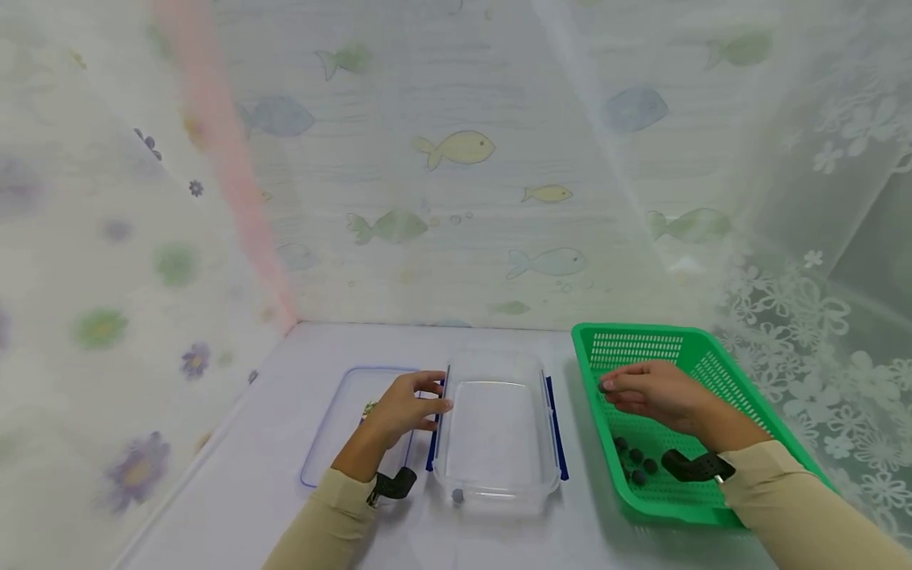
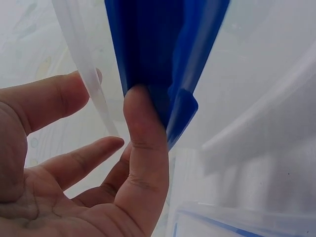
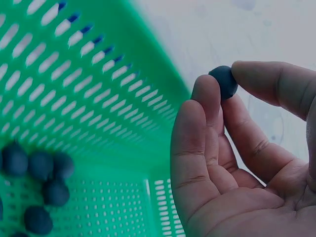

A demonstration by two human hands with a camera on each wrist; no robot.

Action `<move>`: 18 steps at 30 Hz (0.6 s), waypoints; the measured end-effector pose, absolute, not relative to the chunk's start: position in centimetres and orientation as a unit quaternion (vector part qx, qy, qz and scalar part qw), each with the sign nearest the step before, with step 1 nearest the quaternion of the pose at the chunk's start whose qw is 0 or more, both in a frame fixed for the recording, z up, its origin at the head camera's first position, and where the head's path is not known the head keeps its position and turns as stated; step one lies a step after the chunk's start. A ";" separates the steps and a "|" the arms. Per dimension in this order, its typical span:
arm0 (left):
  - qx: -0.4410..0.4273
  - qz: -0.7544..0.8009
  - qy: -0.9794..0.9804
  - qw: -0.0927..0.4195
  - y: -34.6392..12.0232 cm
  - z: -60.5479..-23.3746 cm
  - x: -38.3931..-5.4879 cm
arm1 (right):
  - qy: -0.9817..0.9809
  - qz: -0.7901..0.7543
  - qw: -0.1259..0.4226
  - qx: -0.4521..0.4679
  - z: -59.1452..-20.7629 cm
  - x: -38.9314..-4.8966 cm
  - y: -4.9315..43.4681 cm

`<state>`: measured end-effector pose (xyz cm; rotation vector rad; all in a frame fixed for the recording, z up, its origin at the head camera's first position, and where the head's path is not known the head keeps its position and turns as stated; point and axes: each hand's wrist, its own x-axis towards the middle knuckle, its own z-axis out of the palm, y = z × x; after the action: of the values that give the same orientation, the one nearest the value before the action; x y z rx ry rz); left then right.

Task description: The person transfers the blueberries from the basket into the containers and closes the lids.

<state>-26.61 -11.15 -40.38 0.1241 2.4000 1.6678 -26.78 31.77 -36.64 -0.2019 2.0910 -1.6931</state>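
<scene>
A white, smooth tabletop (image 1: 235, 495) spreads beneath everything. Behind it hangs a pale, translucent sheet (image 1: 427, 95) printed with faint wavy lines and fish, among them a yellow fish (image 1: 463, 148), a dull blue fish (image 1: 636, 109) and a soft green fish (image 1: 397, 226). To the left, a slanting pale pink band (image 1: 221, 150) borders a whitish sheet (image 1: 43, 253) patterned with blurred purple and green flowers. On the right, a sheer grey-white sheet (image 1: 865, 237) carries white cut-out blossoms (image 1: 812, 305).

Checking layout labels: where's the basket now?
Head view: the basket stands on the table, right of the clear box, with the right hand over it.
</scene>
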 end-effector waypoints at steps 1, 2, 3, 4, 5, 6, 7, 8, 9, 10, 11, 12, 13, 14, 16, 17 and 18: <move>0.043 0.567 0.815 0.109 -11.1 -40.3 -26.6 | 0.754 -0.615 0.219 -0.074 -36.5 -26.7 31.7; 0.043 0.566 0.816 0.110 -11.1 -40.3 -26.7 | 0.752 -0.618 0.219 -0.075 -36.4 -26.7 31.6; 0.042 0.565 0.817 0.110 -11.1 -40.3 -26.7 | 0.749 -0.621 0.220 -0.072 -36.3 -26.6 31.4; 0.041 0.564 0.818 0.110 -11.1 -40.2 -26.7 | 0.747 -0.623 0.220 -0.071 -36.2 -26.5 31.2; 0.040 0.563 0.818 0.109 -11.1 -40.2 -26.7 | 0.746 -0.625 0.220 -0.070 -36.1 -26.5 31.1; 0.039 0.562 0.819 0.109 -11.1 -40.2 -26.7 | 0.745 -0.626 0.220 -0.069 -36.1 -26.4 30.9; 0.039 0.561 0.819 0.109 -11.1 -40.3 -26.8 | 0.743 -0.628 0.219 -0.069 -36.0 -26.3 30.7; 0.040 0.560 0.820 0.109 -11.1 -40.3 -26.8 | 0.743 -0.629 0.217 -0.071 -35.9 -26.2 30.4; 0.040 0.560 0.820 0.108 -11.0 -40.3 -26.8 | 0.743 -0.629 0.215 -0.072 -35.9 -26.2 30.2; 0.040 0.560 0.820 0.108 -11.0 -40.3 -26.8 | 0.743 -0.629 0.214 -0.075 -35.8 -26.1 29.9; 0.040 0.561 0.820 0.108 -11.0 -40.2 -26.8 | 0.743 -0.630 0.213 -0.073 -35.8 -26.1 29.6; 0.040 0.562 0.819 0.109 -11.0 -40.2 -26.8 | 0.744 -0.630 0.211 -0.076 -35.8 -26.1 29.4; 0.041 0.563 0.818 0.110 -11.0 -40.1 -26.8 | 0.745 -0.628 0.210 -0.079 -35.8 -26.1 29.2; 0.042 0.564 0.817 0.111 -11.0 -40.1 -26.8 | 0.747 -0.626 0.209 -0.082 -35.8 -26.1 29.0; 0.044 0.566 0.816 0.112 -11.0 -40.1 -26.8 | 0.749 -0.623 0.207 -0.086 -35.8 -26.1 28.5; 0.045 0.566 0.816 0.113 -11.0 -40.1 -26.8 | 0.751 -0.621 0.207 -0.088 -35.8 -26.1 28.3; 0.046 0.566 0.815 0.113 -11.1 -40.1 -26.7 | 0.754 -0.617 0.206 -0.092 -35.7 -26.0 28.1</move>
<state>-26.74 -11.06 -40.08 0.1336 2.3920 1.6600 -26.03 28.11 -35.74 -0.2575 2.1000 -1.7206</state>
